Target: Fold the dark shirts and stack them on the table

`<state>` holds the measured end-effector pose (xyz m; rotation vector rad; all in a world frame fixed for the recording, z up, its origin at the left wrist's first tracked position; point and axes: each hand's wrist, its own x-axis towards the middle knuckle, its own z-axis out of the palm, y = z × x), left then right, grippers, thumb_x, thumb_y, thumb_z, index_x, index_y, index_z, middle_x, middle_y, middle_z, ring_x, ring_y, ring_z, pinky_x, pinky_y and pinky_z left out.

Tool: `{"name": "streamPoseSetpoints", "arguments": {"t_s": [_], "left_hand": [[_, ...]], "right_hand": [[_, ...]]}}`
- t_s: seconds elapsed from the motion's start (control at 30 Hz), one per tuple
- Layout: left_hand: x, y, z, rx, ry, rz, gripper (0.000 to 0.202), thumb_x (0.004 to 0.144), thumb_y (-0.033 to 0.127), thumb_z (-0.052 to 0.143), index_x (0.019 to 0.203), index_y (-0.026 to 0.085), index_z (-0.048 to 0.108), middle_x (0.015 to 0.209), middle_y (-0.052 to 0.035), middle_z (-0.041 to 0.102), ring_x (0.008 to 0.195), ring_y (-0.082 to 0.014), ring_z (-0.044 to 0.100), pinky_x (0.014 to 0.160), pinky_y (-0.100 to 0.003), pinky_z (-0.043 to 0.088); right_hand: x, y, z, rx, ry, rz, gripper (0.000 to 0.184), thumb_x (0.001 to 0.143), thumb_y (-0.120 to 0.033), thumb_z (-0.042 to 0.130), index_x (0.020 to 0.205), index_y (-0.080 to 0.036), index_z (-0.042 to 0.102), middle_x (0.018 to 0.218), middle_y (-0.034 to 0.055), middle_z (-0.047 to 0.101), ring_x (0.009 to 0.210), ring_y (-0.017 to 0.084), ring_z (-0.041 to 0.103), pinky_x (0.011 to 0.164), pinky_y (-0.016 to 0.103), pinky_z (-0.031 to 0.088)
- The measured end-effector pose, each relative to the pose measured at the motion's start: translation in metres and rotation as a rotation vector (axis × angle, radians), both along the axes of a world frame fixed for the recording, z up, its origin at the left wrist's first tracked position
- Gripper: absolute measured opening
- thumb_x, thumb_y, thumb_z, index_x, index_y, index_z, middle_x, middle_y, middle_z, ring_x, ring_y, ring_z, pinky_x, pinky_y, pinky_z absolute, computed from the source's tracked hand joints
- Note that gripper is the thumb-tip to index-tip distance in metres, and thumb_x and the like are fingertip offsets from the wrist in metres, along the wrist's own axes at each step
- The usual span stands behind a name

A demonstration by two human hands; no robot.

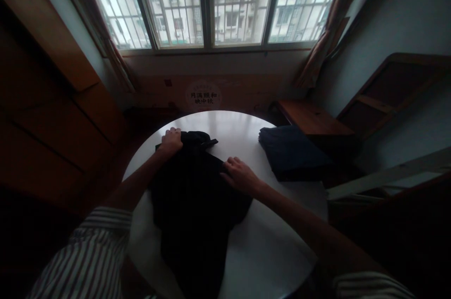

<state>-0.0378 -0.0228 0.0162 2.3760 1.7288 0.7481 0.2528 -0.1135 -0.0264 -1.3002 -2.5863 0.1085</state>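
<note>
Far end of black garment point(195, 209) gripped by left hand point(171, 142), fingers curled; right hand point(240, 176) laid open, fingers spread, on garment's right edge. Long axis runs toward body, across white table point(246, 137); left hand nearer far end.

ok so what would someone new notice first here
The bright barred window across the top grabs the eye first, with apartment blocks behind it. Below it, a black garment lies spread on a round white table, the left hand pressing its far edge and the right hand on its right side. A folded dark blue cloth sits at the table's right edge.
</note>
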Motion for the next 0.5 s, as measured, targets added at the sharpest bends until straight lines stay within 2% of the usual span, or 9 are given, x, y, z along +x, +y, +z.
{"name": "streamPoseSetpoints", "arguments": {"t_s": [0.07,0.13,0.2,0.27,0.37,0.5], "left_hand": [[0.002,-0.02,-0.019,-0.006,0.04,0.057,0.042,0.098,0.038,0.053,0.131,0.013,0.057,0.133,-0.0205,0.055,0.12,-0.0349,0.055,0.098,-0.051,0.046],[0.004,-0.046,-0.042,-0.101,0.141,0.105,0.052,0.098,0.046,0.047,0.136,0.012,0.054,0.135,-0.0255,0.054,0.124,-0.0414,0.051,0.098,-0.055,0.043],[0.009,-0.071,-0.066,-0.261,0.264,0.145,0.07,0.094,0.06,0.044,0.146,0.014,0.045,0.139,-0.0281,0.051,0.128,-0.047,0.047,0.097,-0.062,0.041],[0.016,-0.089,-0.084,-0.358,0.332,0.174,0.084,0.09,0.071,0.04,0.154,0.017,0.034,0.147,-0.0307,0.042,0.137,-0.0518,0.035,0.097,-0.07,0.035],[0.028,-0.095,-0.094,-0.36,0.343,0.17,0.085,0.092,0.072,0.033,0.157,0.017,0.025,0.156,-0.0316,0.028,0.145,-0.053,0.017,0.1,-0.078,0.023],[0.034,-0.069,-0.088,-0.317,0.315,0.025,0.075,0.095,0.065,0.037,0.157,0.022,0.029,0.159,-0.0264,0.026,0.148,-0.0486,0.013,0.104,-0.079,0.016]], "right_hand": [[0.012,0.015,-0.01,0.032,-0.045,-0.08,0.031,0.096,-0.04,0.057,0.109,-0.012,0.063,0.112,0.0172,0.062,0.105,0.029,0.055,0.091,0.039,0.046],[0.018,0.023,-0.019,0.03,-0.065,-0.09,0.038,0.096,-0.046,0.056,0.11,-0.012,0.063,0.112,0.0173,0.062,0.106,0.029,0.056,0.093,0.04,0.045],[0.018,0.025,-0.023,-0.002,-0.093,-0.064,0.034,0.098,-0.044,0.053,0.109,-0.013,0.063,0.11,0.0163,0.063,0.104,0.028,0.057,0.094,0.039,0.044],[0.017,0.023,-0.024,-0.045,-0.134,-0.029,0.024,0.1,-0.033,0.051,0.108,-0.014,0.063,0.108,0.0153,0.065,0.101,0.026,0.06,0.092,0.036,0.044],[0.018,0.012,-0.02,-0.126,-0.182,-0.01,0.019,0.097,-0.014,0.046,0.109,-0.015,0.062,0.107,0.0146,0.067,0.097,0.024,0.064,0.084,0.032,0.046],[0.029,-0.024,-0.013,-0.275,-0.185,-0.058,0.028,0.092,-0.007,0.044,0.113,-0.016,0.06,0.103,0.0134,0.071,0.093,0.024,0.068,0.072,0.03,0.045]]}}
